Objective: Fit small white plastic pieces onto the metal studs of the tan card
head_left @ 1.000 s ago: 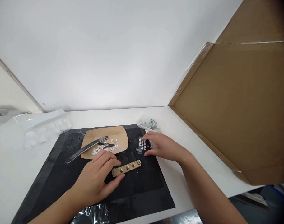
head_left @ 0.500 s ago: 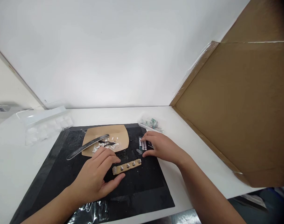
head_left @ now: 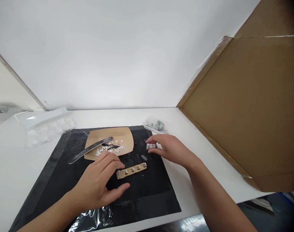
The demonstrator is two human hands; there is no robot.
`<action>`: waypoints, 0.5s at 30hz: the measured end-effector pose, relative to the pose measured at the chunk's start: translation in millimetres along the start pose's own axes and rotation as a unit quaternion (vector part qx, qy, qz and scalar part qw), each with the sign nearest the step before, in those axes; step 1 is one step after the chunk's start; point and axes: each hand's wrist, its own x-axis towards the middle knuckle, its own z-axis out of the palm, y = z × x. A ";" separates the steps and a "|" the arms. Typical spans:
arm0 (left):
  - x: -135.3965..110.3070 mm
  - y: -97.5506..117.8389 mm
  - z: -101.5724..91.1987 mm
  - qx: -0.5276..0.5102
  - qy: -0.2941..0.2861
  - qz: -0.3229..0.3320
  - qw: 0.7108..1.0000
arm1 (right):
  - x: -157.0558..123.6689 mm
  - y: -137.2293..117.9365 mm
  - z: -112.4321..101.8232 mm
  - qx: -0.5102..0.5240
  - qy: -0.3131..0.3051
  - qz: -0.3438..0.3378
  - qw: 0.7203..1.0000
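A tan strip with several metal studs [head_left: 131, 170] lies on the black mat [head_left: 64, 180]. My left hand [head_left: 100, 183] rests on the mat with its fingertips against the strip's left end, fingers spread. My right hand [head_left: 169, 149] is raised slightly over the mat's right edge, its fingers pinching a small sheet of white dots [head_left: 151, 146]. A small clear oval piece [head_left: 144, 157] lies on the mat just below that sheet.
A tan paper piece [head_left: 124, 141] holds white bits, a dark scrap and a long dark blade-like tool [head_left: 89, 150]. A clear plastic tray [head_left: 46, 127] sits far left, a small bag of green parts [head_left: 156, 125] behind. Big cardboard sheet [head_left: 253, 106] stands on the right.
My right hand has lifted the dotted sheet up and away from the mat, leaving the small clear oval piece lying there. My left hand has stayed by the studded strip.
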 end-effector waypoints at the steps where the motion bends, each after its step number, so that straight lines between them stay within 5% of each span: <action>1: -0.3 -0.1 0.1 -0.001 0.001 0.002 1.000 | -0.1 0.6 -1.7 0.004 0.016 0.007 1.000; 8: -0.1 -0.4 1.6 -0.011 0.008 0.012 1.000 | -2.5 -12.0 -1.7 0.223 0.073 0.023 0.972; 15: 0.1 5.9 5.0 -0.101 0.038 -0.028 0.994 | -8.5 -45.6 21.7 0.430 -0.005 0.030 0.902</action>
